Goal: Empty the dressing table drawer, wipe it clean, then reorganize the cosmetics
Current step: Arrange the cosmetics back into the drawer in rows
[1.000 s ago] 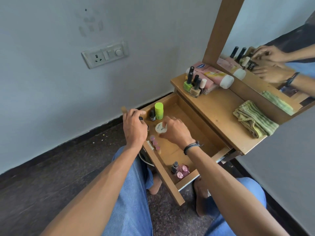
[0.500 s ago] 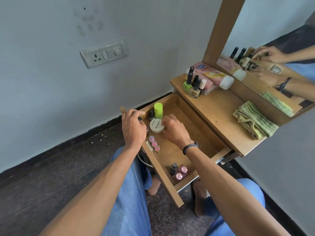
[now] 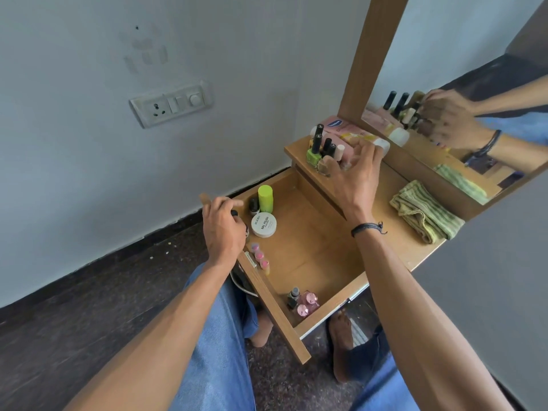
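Drawer [image 3: 314, 247] holds "NAIL POLISH" jar [image 3: 264, 224]; left grip [image 3: 222, 232] clutches black-capped item [image 3: 234, 213], right grip [image 3: 357, 176] splayed.

One head-worn wide-angle camera, facing forward and down, close above drawer [image 3: 311, 247] and tabletop [image 3: 385, 185], mirror [image 3: 444, 54] at frame's right.

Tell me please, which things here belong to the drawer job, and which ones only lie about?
Job: drawer, white jar, green tube, pink bottles, tabletop nail polishes, striped cloth, dark-capped item in left hand.
Lying about: wall socket, mirror.
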